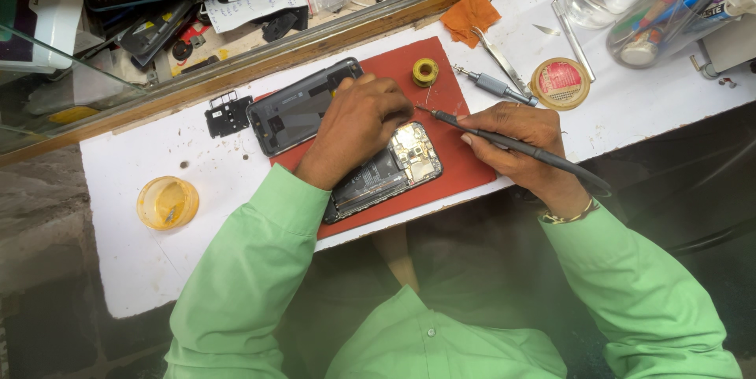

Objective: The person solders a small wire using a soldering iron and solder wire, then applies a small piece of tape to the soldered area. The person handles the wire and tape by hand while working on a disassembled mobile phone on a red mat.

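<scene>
An opened phone (394, 168) with its circuit board bare lies on a red mat (465, 166) on the white worktop. My left hand (358, 123) rests on the phone's upper edge with fingers curled, pressing it down. My right hand (524, 147) grips a black soldering iron (512, 144) like a pen, its tip just above the board's top corner. A thin wire runs from the tip toward a small yellow solder spool (425, 72) on the mat. The dark back cover (295, 107) lies face down behind my left hand.
A black plastic frame piece (228, 114) lies left of the cover. A yellow round dish (167, 203) sits at the left. Tweezers (498, 55), a screwdriver (494, 85), a round flux tin (560, 83), an orange cloth (470, 15) and a clear tool jar (665, 21) stand behind the mat.
</scene>
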{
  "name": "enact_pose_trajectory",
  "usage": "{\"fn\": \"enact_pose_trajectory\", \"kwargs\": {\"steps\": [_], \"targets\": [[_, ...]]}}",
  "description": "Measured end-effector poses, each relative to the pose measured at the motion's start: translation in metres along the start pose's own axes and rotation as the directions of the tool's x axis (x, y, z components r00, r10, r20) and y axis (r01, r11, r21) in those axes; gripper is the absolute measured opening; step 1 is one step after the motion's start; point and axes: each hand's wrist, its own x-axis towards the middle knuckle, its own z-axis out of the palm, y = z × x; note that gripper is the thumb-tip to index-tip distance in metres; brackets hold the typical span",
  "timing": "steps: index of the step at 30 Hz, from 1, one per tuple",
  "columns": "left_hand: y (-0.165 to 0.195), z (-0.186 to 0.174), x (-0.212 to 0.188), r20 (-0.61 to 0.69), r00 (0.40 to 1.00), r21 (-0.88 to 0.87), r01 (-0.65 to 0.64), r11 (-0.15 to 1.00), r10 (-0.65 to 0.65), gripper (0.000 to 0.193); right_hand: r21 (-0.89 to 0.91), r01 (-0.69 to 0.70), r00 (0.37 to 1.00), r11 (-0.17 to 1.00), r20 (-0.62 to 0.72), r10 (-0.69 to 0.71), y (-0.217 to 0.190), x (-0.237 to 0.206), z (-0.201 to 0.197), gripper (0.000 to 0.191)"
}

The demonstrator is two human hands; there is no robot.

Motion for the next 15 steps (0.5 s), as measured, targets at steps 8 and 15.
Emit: {"fn": "enact_pose_trajectory", "kwargs": {"steps": [8,15], "targets": [[-0.0008,-0.0005,-0.0002,0.004,1.0,0.0,-0.003,1.0,0.003,0.003,0.006,-0.002,1.0,1.0,-0.014,0.002,0.0003,-0.0001,0.0001,0.022],[-0.0007,-0.0007,-0.0001,0.016,1.0,0.01,0.004,1.0,-0.004,0.003,0.042,-0.051,0.996,0.998,-0.077,0.054,0.0037,-0.0035,-0.0007,0.021]]}}
